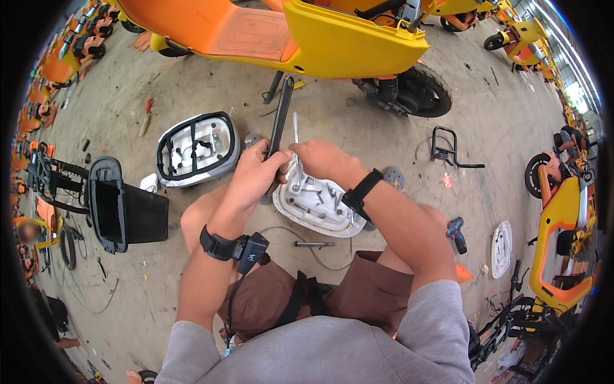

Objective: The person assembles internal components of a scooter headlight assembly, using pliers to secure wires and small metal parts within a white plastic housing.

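Observation:
My left hand (259,169) is closed around the lower end of a long dark metal bar (281,115), which points away toward the scooter (355,35). Beside it, my right hand (322,159) grips a thin silver metal rod (295,130); part of it sticks out above the fist, and its exact kind is unclear. Under both hands lies a white seat base (316,208), its underside with bolts and brackets facing up. My left hand covers its upper left edge. To the left, a second seat (198,148) with a black rim lies upside down.
The scooter's black wheel (422,93) stands ahead. A black bin (137,211) lies at left, near a red-handled tool (146,117). A small metal rod (313,244) lies between my legs. At right are a cordless drill (456,235), a black bracket (451,150) and a white panel (501,249).

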Demonstrator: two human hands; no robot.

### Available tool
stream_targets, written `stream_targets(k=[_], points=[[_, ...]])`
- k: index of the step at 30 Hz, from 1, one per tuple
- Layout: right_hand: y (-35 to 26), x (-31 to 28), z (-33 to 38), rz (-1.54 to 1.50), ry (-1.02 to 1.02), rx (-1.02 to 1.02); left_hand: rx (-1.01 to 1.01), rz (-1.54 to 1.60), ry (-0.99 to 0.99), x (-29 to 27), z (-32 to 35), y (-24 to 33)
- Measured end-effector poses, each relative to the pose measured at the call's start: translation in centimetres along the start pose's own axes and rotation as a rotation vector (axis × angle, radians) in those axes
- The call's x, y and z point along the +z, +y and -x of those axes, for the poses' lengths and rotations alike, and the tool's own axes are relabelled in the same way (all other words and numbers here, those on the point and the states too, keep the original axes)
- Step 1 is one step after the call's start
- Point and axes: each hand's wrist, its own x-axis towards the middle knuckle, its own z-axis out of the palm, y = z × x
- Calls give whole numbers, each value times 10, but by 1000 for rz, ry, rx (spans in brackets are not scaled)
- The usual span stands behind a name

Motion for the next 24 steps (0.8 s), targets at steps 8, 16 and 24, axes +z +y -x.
stream_targets(k=[8,16,24], points=[[9,-7,-3,340,167,-159,28,-12,-5,5,-2,1],[-2,1,-7,-102,40,192,20,23,-15,2,-3,-4],[6,-12,-2,199,76,-29,39,-8,-11,1,-2,-1]])
